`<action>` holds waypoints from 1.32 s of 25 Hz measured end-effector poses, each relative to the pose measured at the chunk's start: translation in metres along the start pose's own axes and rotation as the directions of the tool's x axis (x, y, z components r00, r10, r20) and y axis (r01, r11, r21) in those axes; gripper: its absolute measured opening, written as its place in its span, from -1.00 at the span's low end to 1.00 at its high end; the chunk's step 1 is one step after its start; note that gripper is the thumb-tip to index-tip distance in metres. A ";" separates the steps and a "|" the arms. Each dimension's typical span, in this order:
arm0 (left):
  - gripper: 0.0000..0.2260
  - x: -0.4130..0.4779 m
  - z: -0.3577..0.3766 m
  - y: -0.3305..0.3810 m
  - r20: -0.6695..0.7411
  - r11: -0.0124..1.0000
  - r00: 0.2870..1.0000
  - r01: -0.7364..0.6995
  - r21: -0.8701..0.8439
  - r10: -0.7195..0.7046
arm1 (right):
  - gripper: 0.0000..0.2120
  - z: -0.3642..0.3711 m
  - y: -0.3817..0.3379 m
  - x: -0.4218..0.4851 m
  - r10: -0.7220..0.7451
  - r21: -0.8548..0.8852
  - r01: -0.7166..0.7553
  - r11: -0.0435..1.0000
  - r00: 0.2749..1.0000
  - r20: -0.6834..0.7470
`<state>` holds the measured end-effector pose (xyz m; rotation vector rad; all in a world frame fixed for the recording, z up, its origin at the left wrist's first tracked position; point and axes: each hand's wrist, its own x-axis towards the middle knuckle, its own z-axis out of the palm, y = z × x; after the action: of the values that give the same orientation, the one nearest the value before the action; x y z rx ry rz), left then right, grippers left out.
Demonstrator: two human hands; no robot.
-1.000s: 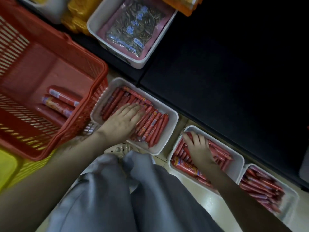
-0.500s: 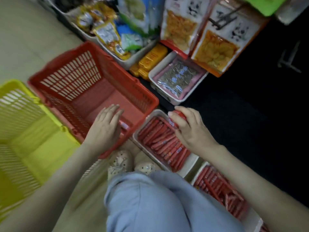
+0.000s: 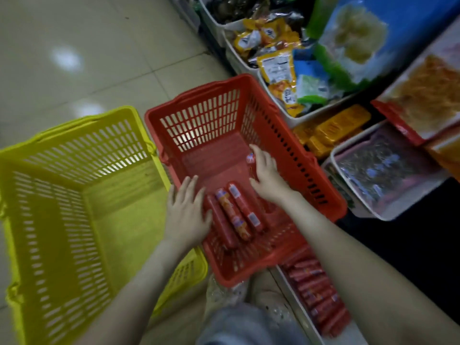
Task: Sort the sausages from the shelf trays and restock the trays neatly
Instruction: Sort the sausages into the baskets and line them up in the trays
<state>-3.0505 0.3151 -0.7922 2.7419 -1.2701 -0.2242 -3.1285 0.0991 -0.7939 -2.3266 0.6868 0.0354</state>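
Three sausages lie side by side in the red basket. The left hand, fingers straight, rests beside them; the right hand covers a fourth sausage, grip unclear.

bare forearms, loose grey-blue trousers, pale shoes dotted with small holes

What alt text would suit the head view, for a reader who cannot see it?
Two hands reach into a red basket: the left hand touches three large sausages, the right hand holds a fourth sausage. A yellow basket stands beside it.
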 end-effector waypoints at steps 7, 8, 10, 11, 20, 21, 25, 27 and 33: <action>-0.58 0.003 0.019 -0.005 -0.177 0.996 0.984 -0.031 -0.083 0.016 | -0.07 0.094 0.097 0.021 0.502 -0.341 -0.378 0.861 0.739 0.449; -0.58 0.003 0.019 -0.004 -0.180 0.995 0.984 -0.028 -0.091 0.012 | -0.04 0.093 0.099 0.019 0.520 -0.366 -0.377 0.851 0.705 0.483; -0.58 0.003 0.020 -0.006 -0.187 0.995 0.982 -0.030 -0.097 0.011 | 0.00 0.084 0.091 0.017 0.507 -0.420 -0.313 0.852 0.694 0.512; -0.58 0.002 0.019 -0.006 -0.174 0.995 0.985 -0.035 -0.097 0.018 | -0.03 0.074 0.081 0.015 0.470 -0.431 -0.260 0.864 0.725 0.504; -0.48 -0.017 -0.094 0.083 0.012 0.979 0.998 0.068 -0.192 -0.067 | -0.39 -0.108 -0.043 -0.144 0.029 -0.307 0.011 0.952 0.991 0.127; -0.48 -0.028 -0.121 0.103 -0.039 0.975 0.999 -0.007 -0.222 -0.002 | -0.40 -0.130 -0.056 -0.172 0.025 -0.299 -0.002 0.954 0.997 0.073; -0.52 -0.084 -0.208 0.162 -0.232 0.933 0.961 -0.214 -0.289 0.149 | -0.46 -0.190 -0.105 -0.267 0.024 -0.217 -0.066 0.974 0.982 -0.189; -0.56 -0.120 -0.236 0.184 -0.315 0.914 0.924 -0.304 -0.270 0.215 | -0.47 -0.204 -0.124 -0.314 0.004 -0.197 -0.064 0.978 0.957 -0.290; -0.57 -0.196 -0.269 0.239 -0.427 0.825 0.809 -0.524 -0.213 0.404 | -0.45 -0.221 -0.150 -0.411 -0.053 -0.194 -0.039 0.980 0.894 -0.445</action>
<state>-3.3058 0.3217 -0.4724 1.9902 -1.5798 0.1160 -3.4440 0.2430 -0.4475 -2.5555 0.9355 -0.4742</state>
